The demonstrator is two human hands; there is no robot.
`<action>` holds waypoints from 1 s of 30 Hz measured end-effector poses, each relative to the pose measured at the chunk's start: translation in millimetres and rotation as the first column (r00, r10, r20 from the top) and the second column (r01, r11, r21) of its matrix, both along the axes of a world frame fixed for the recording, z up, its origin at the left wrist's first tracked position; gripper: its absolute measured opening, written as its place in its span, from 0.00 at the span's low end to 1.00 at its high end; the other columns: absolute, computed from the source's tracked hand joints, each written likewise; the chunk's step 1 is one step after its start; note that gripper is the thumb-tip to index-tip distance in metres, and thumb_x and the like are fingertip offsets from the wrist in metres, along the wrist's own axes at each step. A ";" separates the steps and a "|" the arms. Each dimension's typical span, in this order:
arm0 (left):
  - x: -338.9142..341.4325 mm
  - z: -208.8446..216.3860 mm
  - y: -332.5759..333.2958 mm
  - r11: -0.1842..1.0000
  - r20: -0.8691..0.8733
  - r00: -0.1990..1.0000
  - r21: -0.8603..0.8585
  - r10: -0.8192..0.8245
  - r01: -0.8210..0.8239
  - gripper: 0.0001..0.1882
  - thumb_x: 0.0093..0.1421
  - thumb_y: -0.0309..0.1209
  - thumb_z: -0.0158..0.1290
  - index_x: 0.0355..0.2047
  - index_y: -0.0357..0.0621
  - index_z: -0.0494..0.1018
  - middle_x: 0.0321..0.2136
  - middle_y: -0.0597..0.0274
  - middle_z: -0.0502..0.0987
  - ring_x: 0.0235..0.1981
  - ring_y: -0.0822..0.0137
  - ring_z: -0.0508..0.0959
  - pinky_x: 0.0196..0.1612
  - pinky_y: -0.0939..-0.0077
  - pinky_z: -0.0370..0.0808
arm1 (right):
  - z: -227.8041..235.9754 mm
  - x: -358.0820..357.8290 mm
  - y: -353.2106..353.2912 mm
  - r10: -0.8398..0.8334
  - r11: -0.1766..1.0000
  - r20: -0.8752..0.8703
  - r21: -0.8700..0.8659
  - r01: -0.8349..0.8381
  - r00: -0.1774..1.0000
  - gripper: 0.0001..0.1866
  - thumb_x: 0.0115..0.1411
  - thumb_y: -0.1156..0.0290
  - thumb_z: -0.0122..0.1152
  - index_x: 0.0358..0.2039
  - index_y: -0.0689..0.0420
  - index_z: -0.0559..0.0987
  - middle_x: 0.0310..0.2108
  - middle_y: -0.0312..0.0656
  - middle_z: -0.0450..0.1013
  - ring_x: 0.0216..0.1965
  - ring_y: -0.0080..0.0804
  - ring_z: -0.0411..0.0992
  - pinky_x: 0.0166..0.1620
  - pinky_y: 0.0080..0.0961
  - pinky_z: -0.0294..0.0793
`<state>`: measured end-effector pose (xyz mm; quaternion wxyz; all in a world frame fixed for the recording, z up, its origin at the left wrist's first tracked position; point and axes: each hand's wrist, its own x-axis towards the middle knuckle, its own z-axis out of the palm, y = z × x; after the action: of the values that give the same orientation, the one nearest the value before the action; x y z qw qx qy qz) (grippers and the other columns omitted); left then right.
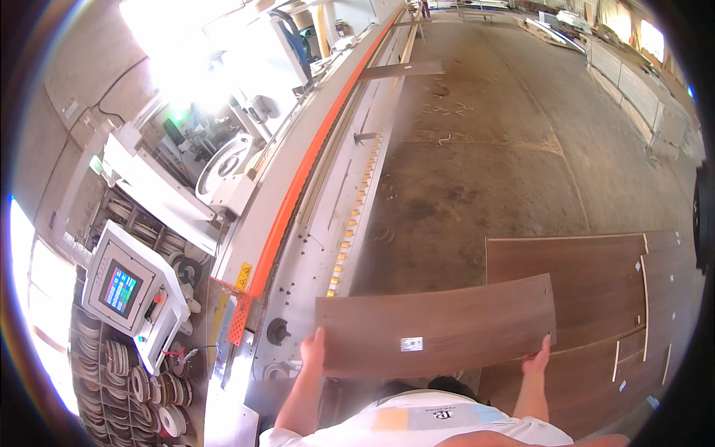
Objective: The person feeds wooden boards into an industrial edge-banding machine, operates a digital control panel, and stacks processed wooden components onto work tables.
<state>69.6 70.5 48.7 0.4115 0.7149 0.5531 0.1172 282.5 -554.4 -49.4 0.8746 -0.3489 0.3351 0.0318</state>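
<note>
A long dark-brown wood-grain panel (462,316) is held up in front of my body, with a small white label (411,344) on its face. My left hand (313,349) is closed on its left end, beside the machine. Its right end is gripped by my right hand (537,359), near the lower corner. Some fingers of both hands are hidden behind the board. Close to my right hand lie more brown panels (566,279), several of them bearing small labels.
A long machine with an orange strip (287,201) and yellow rollers (344,244) runs along my left. Far along it, another brown panel (402,70) sticks out. A control screen (121,289) stands above racked edging rolls (164,391). Scraps (445,139) litter the floor.
</note>
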 end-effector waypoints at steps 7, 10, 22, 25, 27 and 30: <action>-128.1 -21.1 93.9 0.907 -0.360 0.930 0.365 -0.073 0.212 0.33 0.70 0.57 0.39 0.35 0.38 0.80 0.33 0.37 0.81 0.37 0.37 0.81 0.42 0.45 0.75 | -2.0 -89.1 7.5 0.420 0.766 -0.255 -0.414 -0.491 0.871 0.23 0.66 0.52 0.63 0.55 0.54 0.78 0.50 0.39 0.77 0.51 0.35 0.74 0.54 0.36 0.74; -158.1 -19.5 117.3 0.914 -0.439 0.897 0.337 -0.058 0.225 0.33 0.71 0.57 0.37 0.37 0.39 0.79 0.32 0.39 0.82 0.38 0.36 0.81 0.44 0.44 0.76 | -16.5 -132.7 27.0 0.516 0.608 -0.324 -0.514 -0.605 0.793 0.25 0.68 0.50 0.58 0.52 0.58 0.80 0.42 0.40 0.81 0.40 0.35 0.77 0.45 0.31 0.75; -160.6 -21.1 188.8 0.883 0.014 0.917 0.276 -0.398 0.379 0.28 0.62 0.39 0.58 0.61 0.43 0.68 0.58 0.49 0.74 0.59 0.48 0.73 0.58 0.56 0.72 | 3.0 -214.8 74.9 0.192 -0.008 -0.459 -0.885 -0.466 0.868 0.37 0.67 0.40 0.50 0.39 0.69 0.84 0.41 0.62 0.79 0.47 0.58 0.76 0.52 0.42 0.72; -165.1 -36.7 178.2 0.830 -0.012 0.925 0.438 -0.379 0.346 0.27 0.62 0.39 0.58 0.60 0.45 0.70 0.55 0.51 0.77 0.55 0.48 0.77 0.56 0.59 0.74 | -0.7 -226.4 67.0 0.208 0.018 -0.437 -0.893 -0.450 0.875 0.37 0.67 0.40 0.49 0.39 0.69 0.84 0.41 0.62 0.79 0.47 0.58 0.77 0.52 0.42 0.72; -175.9 -29.3 168.6 0.834 0.016 0.932 0.453 -0.361 0.315 0.24 0.62 0.38 0.58 0.58 0.45 0.73 0.55 0.53 0.78 0.54 0.50 0.78 0.55 0.60 0.75 | -2.7 -231.5 62.8 0.236 0.082 -0.396 -0.902 -0.424 0.887 0.38 0.67 0.39 0.48 0.39 0.69 0.84 0.41 0.62 0.80 0.47 0.57 0.77 0.52 0.43 0.72; -204.1 -24.9 158.3 0.835 0.022 0.935 0.459 -0.353 0.304 0.21 0.61 0.37 0.59 0.55 0.50 0.75 0.54 0.58 0.79 0.52 0.51 0.79 0.54 0.60 0.76 | -1.0 -241.7 65.3 0.196 0.034 -0.393 -0.913 -0.407 0.898 0.38 0.67 0.39 0.48 0.39 0.70 0.83 0.40 0.61 0.80 0.46 0.56 0.77 0.51 0.42 0.72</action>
<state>-134.4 228.8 23.8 0.2782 0.8673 0.3573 0.2068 40.9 -489.2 -50.3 0.3605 -0.8967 0.2564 0.0131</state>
